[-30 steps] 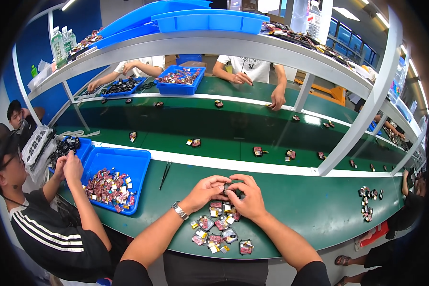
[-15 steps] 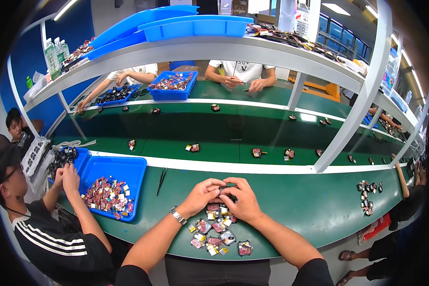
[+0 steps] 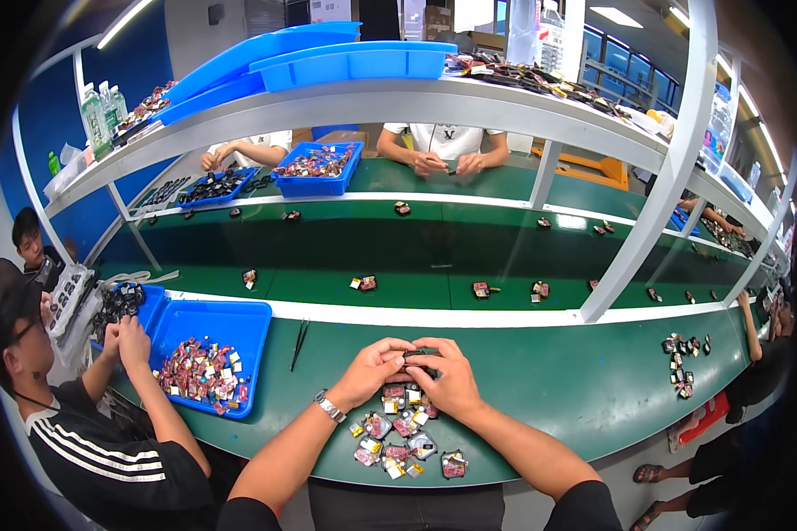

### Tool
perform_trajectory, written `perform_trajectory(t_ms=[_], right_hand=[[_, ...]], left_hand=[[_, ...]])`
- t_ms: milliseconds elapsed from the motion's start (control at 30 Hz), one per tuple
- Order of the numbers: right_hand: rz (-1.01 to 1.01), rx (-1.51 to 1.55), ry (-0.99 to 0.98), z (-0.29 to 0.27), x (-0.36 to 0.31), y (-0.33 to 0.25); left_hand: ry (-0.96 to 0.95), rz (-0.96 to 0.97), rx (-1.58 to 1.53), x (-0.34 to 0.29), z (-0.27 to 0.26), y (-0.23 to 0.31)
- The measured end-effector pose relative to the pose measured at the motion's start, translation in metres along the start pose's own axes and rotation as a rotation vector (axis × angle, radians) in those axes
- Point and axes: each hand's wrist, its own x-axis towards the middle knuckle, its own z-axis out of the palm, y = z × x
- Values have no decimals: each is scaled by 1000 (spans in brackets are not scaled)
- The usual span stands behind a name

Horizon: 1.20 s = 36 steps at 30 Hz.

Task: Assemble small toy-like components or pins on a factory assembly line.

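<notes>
My left hand and my right hand meet over the green table, fingers closed around a small black casing. Most of the casing is hidden behind my fingers and thumbs. Just below my hands lies a cluster of small electronic assemblies, with pinkish-red circuit boards and white and yellow parts in dark casings. Black tweezers rest on the table to the left of my hands.
At left, a blue tray holds loose circuit boards; a co-worker sits beside it. More assemblies lie at right. Beyond a white rail, several assemblies sit spaced along a green strip. A shelf spans overhead.
My hands stay together on the black casing, with only slight finger shifts. Across the table, a co-worker's arm has drawn back from the far left edge. The whole view has tilted slightly.
</notes>
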Motion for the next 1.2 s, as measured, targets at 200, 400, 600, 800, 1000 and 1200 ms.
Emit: perform_trajectory(t_ms=[200,400,600,800,1000,1200], right_hand=[[-20,36,5,1,0,-1],[-47,14,-12,2,2,-3],[-49,13,1,1,0,2],[-26,40,3,3,2,0],[-73,-11,76,0,6,-6],[-145,-65,134,-1,8,-4]], left_hand=[[5,22,22,-1,0,-1],[35,57,16,0,-2,-3],[28,64,-60,0,1,-4],[41,82,-6,-1,0,-5],[54,70,-41,-1,9,-3],[66,52,-32,0,10,-1]])
